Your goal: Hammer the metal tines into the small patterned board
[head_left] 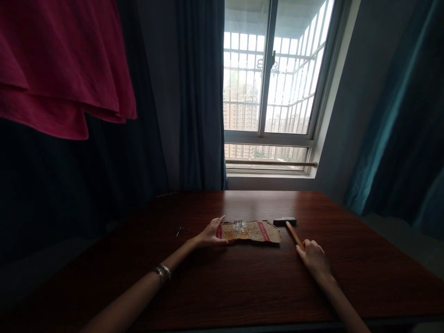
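Observation:
A flat, ragged-edged board [255, 232] with dark specks and pinkish-red stripes lies on the table. Several nails [237, 223] stand upright in it, left of its middle. At its left end is my left hand [210, 232], thumb along the near edge and fingers at the far edge, gripping it. My right hand [315, 257] is closed around the wooden handle of a hammer [294, 233]. The hammer's dark head rests on or just above the table, right of the board and apart from it.
A few loose nails [179, 231] lie on the dark wooden table [243, 282] left of the board. Beyond the far edge is a barred window [267, 92]. Blue curtains [203, 92] hang on both sides, and a pink cloth [65, 60] hangs at upper left.

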The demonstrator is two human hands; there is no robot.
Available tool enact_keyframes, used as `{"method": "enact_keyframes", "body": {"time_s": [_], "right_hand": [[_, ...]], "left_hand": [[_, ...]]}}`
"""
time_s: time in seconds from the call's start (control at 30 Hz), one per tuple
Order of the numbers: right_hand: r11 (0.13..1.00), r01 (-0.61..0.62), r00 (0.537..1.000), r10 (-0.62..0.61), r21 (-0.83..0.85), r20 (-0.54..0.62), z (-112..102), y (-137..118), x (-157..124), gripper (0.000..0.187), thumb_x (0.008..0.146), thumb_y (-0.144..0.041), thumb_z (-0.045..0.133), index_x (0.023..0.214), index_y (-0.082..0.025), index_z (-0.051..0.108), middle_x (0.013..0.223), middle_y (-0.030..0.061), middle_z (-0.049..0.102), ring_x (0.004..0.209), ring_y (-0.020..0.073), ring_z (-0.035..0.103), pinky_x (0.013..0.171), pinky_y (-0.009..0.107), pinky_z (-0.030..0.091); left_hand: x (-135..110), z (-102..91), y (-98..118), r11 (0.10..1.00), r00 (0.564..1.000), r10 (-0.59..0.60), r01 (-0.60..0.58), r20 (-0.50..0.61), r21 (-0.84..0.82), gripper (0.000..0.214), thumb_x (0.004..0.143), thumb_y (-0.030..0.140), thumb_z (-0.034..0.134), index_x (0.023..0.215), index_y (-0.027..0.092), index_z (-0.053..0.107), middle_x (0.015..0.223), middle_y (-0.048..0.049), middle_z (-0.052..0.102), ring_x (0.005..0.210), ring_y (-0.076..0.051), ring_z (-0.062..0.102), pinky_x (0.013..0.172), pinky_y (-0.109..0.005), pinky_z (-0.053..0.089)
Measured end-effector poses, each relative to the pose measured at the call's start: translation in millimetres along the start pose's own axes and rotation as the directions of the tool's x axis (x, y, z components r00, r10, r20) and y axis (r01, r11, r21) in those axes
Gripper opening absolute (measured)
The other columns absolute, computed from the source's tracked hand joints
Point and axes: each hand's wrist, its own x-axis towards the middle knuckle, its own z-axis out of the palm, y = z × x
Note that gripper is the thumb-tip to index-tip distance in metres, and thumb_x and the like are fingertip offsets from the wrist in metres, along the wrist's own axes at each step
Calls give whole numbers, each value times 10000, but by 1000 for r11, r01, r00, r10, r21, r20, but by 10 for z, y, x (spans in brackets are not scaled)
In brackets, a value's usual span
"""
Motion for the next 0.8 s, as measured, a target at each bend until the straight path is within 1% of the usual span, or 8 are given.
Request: {"method": "enact_keyframes", "body": {"time_s": [0.13, 0.27, 0.37, 0.43, 0.5, 0.6, 0.67, 0.8], "right_hand": [[994, -17, 999, 22, -105, 43, -23, -17, -34, 296, 886, -412, 450, 860, -160, 602, 825, 125, 620, 792, 259, 614, 622, 310, 439], [990, -13, 998, 5, -142, -57, -113, -58, -71, 370, 886, -458, 421, 956, -154, 620, 853, 150, 603, 796, 293, 588, 593, 345, 451], [994, 104, 981, -106, -21, -162, -166, -174, -137, 288, 890, -358, 436, 1005, -160, 612, 915, 143, 588, 842, 274, 563, 662, 355, 472], [968, 223, 965, -203, 117, -165, -164, -309, -215, 232, 887, -292, 444, 1001, -174, 607, 916, 116, 584, 856, 247, 556, 713, 340, 479], [922, 305, 951, -280, 239, -134, -134, -469, -314, 205, 891, -251, 432, 984, -186, 603, 905, 93, 580, 853, 227, 555, 729, 324, 479], [869, 355, 934, -341, 344, -105, -72, -675, -452, 192, 886, -213, 424, 963, -199, 600, 895, 78, 575, 845, 216, 556, 751, 325, 477], [848, 364, 930, -351, 385, -107, -43, -746, -505, 183, 874, -194, 433, 936, -206, 605, 894, 74, 575, 858, 218, 556, 766, 328, 475], [823, 354, 932, -348, 444, -99, -29, -740, -527, 186, 860, -173, 433, 890, -212, 613, 908, 71, 577, 870, 216, 557, 779, 332, 473]], "left_hand": [[-37, -257, 42, 997, 996, -10, 3, -83, -73, 640, 731, 559, 601, 1243, 179, 551, 1317, -114, 503, 1202, -270, 474, 1003, -354, 396], [-140, -757, -107, 985, 952, -175, 169, -249, -47, 421, 758, 497, 555, 945, 150, 704, 1023, -87, 683, 974, -244, 610, 857, -312, 471], [-320, -1128, -315, 938, 897, -322, 346, -302, 25, 341, 709, 446, 592, 807, 144, 719, 835, -68, 708, 843, -232, 635, 739, -280, 487], [-468, -1291, -473, 878, 846, -446, 477, -292, 42, 315, 678, 411, 605, 778, 133, 711, 692, -53, 683, 701, -209, 631, 597, -252, 475], [-610, -1367, -629, 802, 786, -566, 595, -249, 50, 336, 660, 418, 602, 790, 124, 700, 595, -38, 642, 561, -180, 593, 473, -230, 428], [-769, -1359, -814, 730, 725, -657, 680, -206, 69, 361, 617, 428, 634, 802, 123, 688, 654, -56, 660, 549, -174, 589, 422, -215, 399], [-824, -1320, -877, 733, 735, -654, 674, -179, 89, 369, 616, 432, 630, 816, 128, 690, 704, -67, 677, 581, -186, 604, 436, -222, 408], [-823, -1254, -851, 819, 847, -511, 531, -145, 215, 298, 632, 398, 605, 766, 157, 717, 733, -50, 698, 707, -197, 631, 593, -236, 456]]}}
